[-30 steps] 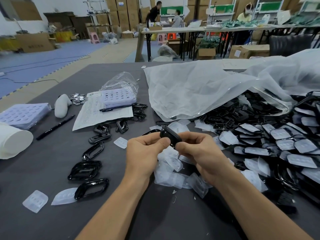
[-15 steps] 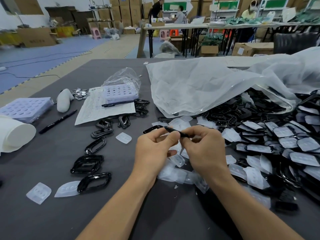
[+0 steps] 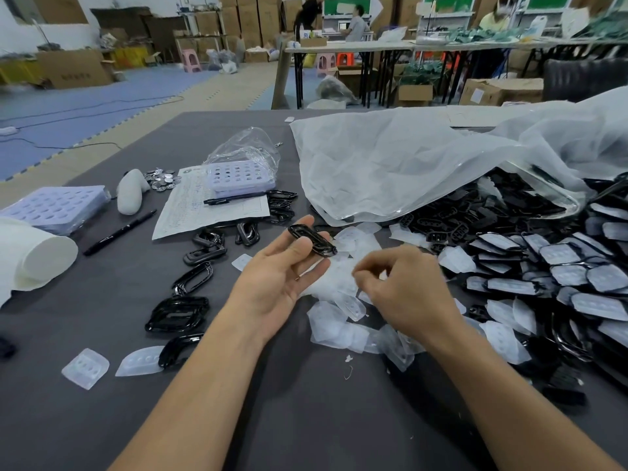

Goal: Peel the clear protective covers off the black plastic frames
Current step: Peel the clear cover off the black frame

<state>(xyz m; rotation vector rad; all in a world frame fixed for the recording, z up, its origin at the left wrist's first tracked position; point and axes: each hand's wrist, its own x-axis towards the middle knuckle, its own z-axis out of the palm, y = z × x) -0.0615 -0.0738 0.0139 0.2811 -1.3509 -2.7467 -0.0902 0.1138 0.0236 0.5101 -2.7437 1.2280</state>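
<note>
My left hand (image 3: pixel 272 283) lies palm up and pinches one bare black plastic frame (image 3: pixel 312 240) between thumb and fingertips. My right hand (image 3: pixel 404 287) hovers just to the right and lower, apart from the frame. Its fingers are curled, with thumb and forefinger pinched on what looks like a clear cover (image 3: pixel 350 275) that is hard to tell from the heap below. A heap of peeled clear covers (image 3: pixel 339 326) lies under both hands. Peeled frames (image 3: pixel 176 314) sit to the left. Several covered frames (image 3: pixel 560 277) are piled at the right.
A big clear plastic bag (image 3: pixel 407 164) spills frames at the back right. To the left lie a paper sheet (image 3: pixel 190 212), a lilac hole tray (image 3: pixel 238 176), a black pen (image 3: pixel 119 231), a white paper roll (image 3: pixel 34 260) and small metal discs (image 3: pixel 161 178).
Both hands held the frame together before. My right hand has now come off it and dropped to the right, while my left hand has turned palm up with the frame.
</note>
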